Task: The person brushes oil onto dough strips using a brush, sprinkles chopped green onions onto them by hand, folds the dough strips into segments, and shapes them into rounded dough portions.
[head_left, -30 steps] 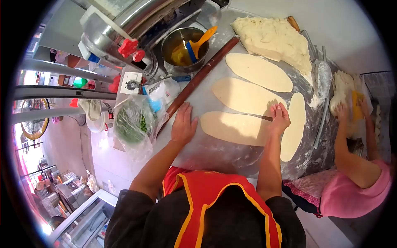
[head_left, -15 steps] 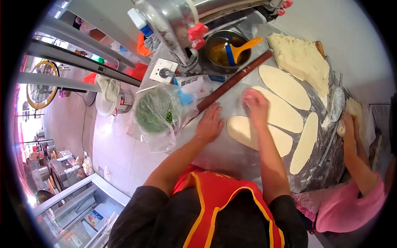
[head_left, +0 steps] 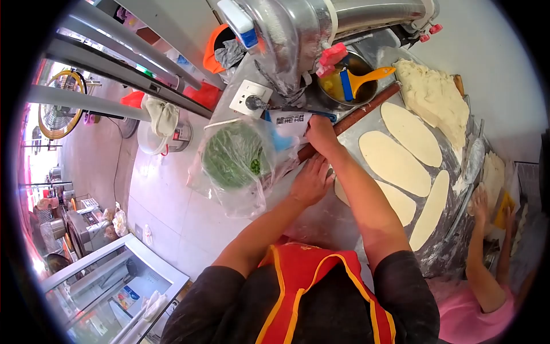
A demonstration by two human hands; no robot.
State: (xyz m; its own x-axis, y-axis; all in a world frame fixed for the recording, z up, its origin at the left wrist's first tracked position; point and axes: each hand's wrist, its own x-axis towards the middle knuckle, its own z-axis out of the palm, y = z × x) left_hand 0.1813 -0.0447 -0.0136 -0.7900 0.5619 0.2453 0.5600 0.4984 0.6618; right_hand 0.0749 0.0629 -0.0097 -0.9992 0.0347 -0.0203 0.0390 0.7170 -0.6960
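Observation:
My right hand (head_left: 322, 136) is at the right end of a white and blue printed plastic bag (head_left: 286, 123), just over a reddish-brown rolling rod (head_left: 366, 109). Its fingers look curled in against the bag, and their tips are hidden. Below it, my left hand (head_left: 313, 182) lies flat on the metal table, fingers stretched out beside the rod. Flat oval dough pieces lie to the right: an upper one (head_left: 411, 133), a middle one (head_left: 395, 163), a narrow one (head_left: 431, 211) and one (head_left: 395, 203) partly covered by my right forearm.
A bowl (head_left: 366, 98) of yellowish liquid holds an orange-handled brush (head_left: 366, 80). A dough mass (head_left: 432, 97) sits at the back right. A plastic-covered bowl of greens (head_left: 232, 155) stands left. Steel machinery (head_left: 286, 46) stands behind. A co-worker's arm (head_left: 478, 258) reaches in at right.
My right hand has moved left from above the dough pieces to the printed bag. My left hand stays on the table by the rod. The view has shifted, and a yellow object shows by the co-worker's hand.

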